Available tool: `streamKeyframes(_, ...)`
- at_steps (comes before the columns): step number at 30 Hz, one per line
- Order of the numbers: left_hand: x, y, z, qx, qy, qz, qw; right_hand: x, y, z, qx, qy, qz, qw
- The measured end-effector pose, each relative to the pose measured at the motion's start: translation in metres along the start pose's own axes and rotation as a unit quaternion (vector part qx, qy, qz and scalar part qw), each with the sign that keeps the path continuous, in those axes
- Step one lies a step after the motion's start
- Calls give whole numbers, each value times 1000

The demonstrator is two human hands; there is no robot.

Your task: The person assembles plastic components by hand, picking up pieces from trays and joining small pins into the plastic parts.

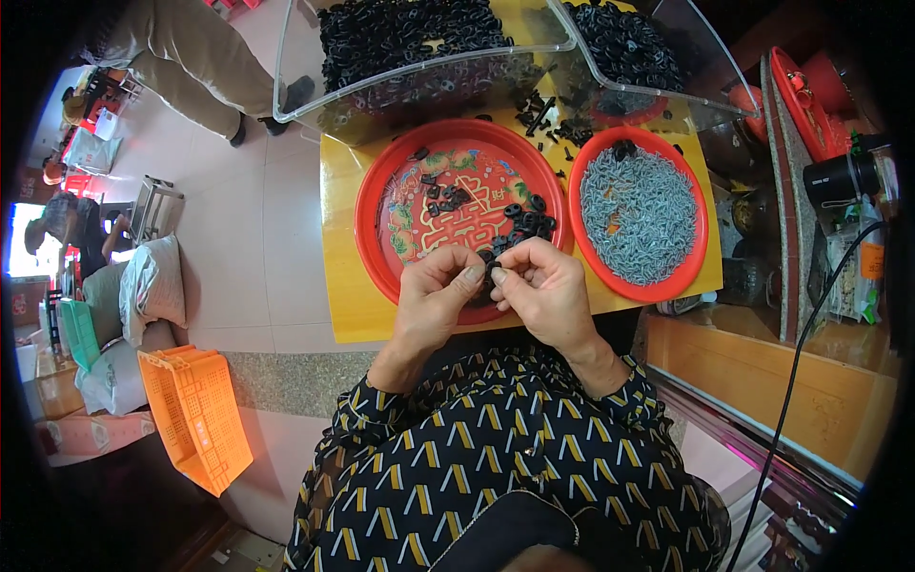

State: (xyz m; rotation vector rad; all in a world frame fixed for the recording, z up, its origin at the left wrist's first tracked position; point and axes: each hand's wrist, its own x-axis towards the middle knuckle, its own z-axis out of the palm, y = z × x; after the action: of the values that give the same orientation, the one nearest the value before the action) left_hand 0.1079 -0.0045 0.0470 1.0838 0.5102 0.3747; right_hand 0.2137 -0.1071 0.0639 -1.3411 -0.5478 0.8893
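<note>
Over the near rim of a round red tray (367,210) with a flowered bottom, my two hands meet fingertip to fingertip. My left hand (437,291) is closed in a pinch, and my right hand (545,291) pinches from the other side. Between them is a small black plastic part (491,270), mostly covered by the fingers. Loose black parts (526,221) lie heaped in the tray just beyond my right hand. A smaller cluster of black pieces (446,198) sits near the tray's middle. To the right, a red oval tray (703,214) holds a heap of grey screws (639,217).
Two clear plastic bins (429,59) full of black parts stand at the table's far side. Black pieces (536,112) are scattered on the yellow table (345,286). An orange crate (198,419) is on the floor at left. A person's legs (195,62) stand at far left; a black cable (801,353) hangs at right.
</note>
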Motion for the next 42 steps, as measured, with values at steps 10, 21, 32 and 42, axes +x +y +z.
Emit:
streamKeyframes(10, 4, 19, 6, 365, -43, 192, 910, -4, -2, -3, -21, -3, -4, 1000)
streamKeyframes(21, 5, 20, 4, 364, -92, 212, 902, -9, -3, -4, 49, -5, 23, 999)
streamKeyframes(32, 8, 18, 5, 360, -61, 156, 918, -2, 1, -4, 77, 2, 11, 997)
streamKeyframes(42, 4, 3, 6, 28, -26, 3, 999, -3, 1, -9, 98, 14, 22, 995)
